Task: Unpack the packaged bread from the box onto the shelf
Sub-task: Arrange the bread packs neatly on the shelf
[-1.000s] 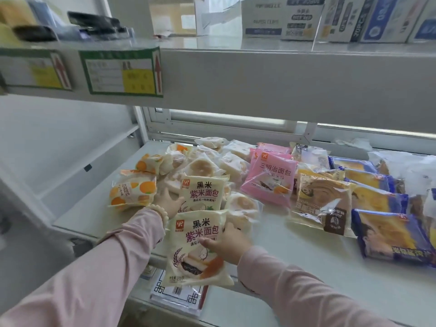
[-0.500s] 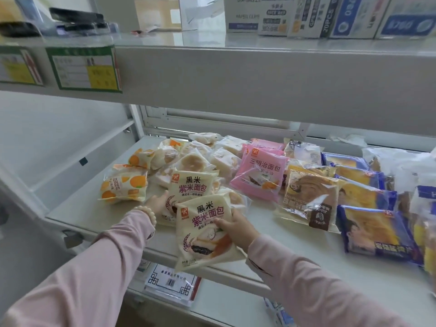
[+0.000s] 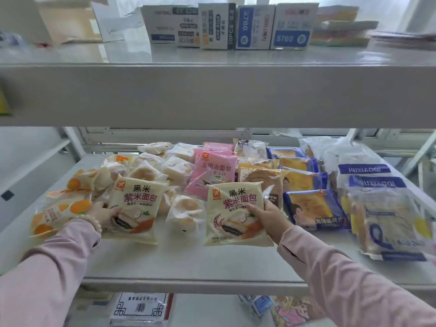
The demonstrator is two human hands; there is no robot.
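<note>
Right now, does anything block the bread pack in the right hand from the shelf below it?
Nothing visible does. The right hand grips the bread pack above bare shelf, beside a clear-wrapped bun.

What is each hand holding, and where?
Right hand grips a cream bread packet by its right edge; left hand holds a second cream packet at its lower-left corner.

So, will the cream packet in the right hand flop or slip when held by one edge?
Probably it flops little: the cream packet shows no sag though the right hand pinches only its right edge. Its glossy film may be slippery. Puffy, so likely light.
</note>
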